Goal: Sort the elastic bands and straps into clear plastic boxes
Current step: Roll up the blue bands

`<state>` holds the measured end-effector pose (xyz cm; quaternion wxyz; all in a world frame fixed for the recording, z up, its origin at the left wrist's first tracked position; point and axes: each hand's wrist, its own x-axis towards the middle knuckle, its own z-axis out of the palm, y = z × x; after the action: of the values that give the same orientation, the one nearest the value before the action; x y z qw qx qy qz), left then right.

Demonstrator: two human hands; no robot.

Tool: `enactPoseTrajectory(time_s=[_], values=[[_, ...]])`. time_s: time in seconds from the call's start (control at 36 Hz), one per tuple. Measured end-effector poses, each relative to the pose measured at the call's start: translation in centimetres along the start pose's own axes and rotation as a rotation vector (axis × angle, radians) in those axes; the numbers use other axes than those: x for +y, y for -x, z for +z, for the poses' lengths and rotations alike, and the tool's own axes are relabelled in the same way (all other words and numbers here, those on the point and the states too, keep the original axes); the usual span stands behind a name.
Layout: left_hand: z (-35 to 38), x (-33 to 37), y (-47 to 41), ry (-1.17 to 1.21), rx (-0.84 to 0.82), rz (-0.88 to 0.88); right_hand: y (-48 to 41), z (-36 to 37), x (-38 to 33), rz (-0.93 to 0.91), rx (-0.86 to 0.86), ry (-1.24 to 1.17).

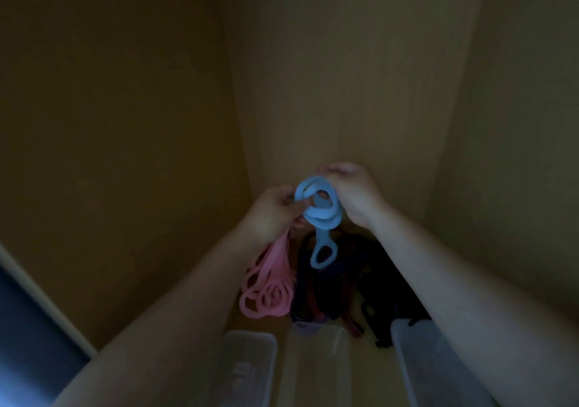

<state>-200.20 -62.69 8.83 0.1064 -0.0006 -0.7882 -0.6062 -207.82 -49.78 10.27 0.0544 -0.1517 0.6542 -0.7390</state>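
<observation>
In dim light, a light blue elastic band [319, 209] is coiled into loops between both hands, with one loop end hanging down. My left hand [275, 211] pinches its left side and also holds a pink band [269, 287] that dangles in loops below. My right hand [351, 192] grips the coil's upper right side. A dark pile of straps [341, 284] lies on the surface under the hands. Three clear plastic boxes sit at the bottom: left box [247, 366], middle box [313, 369], right box [432, 362].
Brown wooden walls [344, 77] close in at the back and on both sides, like the inside of a cupboard. A dark blue area with a pale edge [28, 322] shows at the lower left.
</observation>
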Motion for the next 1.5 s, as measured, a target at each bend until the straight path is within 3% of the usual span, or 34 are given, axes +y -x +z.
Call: enactPoseTrajectory(time_s=[0.25,0.42,0.56,0.69,0.94,1.11,1.19,1.28,1.42,1.5], values=[[-1.6,1.5,-1.0,0.091,0.046,0.086,-0.1,-1.9,-0.6,0.140,-0.362,-0.128],[-1.7,1.7,-1.2,0.118,0.050,0.090,-0.3,-2.2,0.1,0.006,-0.414,0.026],[-2.0,2.5,-1.4,0.114,0.061,0.083,-0.1,-2.2,0.0,0.037,-0.499,-0.175],[-1.4,2.8,-1.3,0.143,0.075,0.130,0.1,-1.5,0.0,0.028,-0.419,-0.308],[-0.5,1.4,-1.4,0.146,0.182,0.156,0.5,-0.8,-0.4,-0.069,-0.331,-0.245],[-0.2,1.9,-1.9,0.134,0.304,0.142,0.1,-0.9,0.4,0.004,-0.349,-0.325],[-0.3,2.5,-2.3,0.143,0.333,0.157,0.5,-1.1,1.5,0.067,-0.426,-0.131],[-0.6,2.8,-2.6,0.112,0.351,0.200,0.7,-0.6,3.1,0.049,-0.385,0.044],[-1.0,1.7,-3.1,0.111,0.478,0.248,1.8,0.4,3.7,-0.167,-0.212,0.295],[-1.8,1.3,-3.6,0.083,0.539,0.224,2.4,0.1,4.1,-0.226,-0.253,0.543]])
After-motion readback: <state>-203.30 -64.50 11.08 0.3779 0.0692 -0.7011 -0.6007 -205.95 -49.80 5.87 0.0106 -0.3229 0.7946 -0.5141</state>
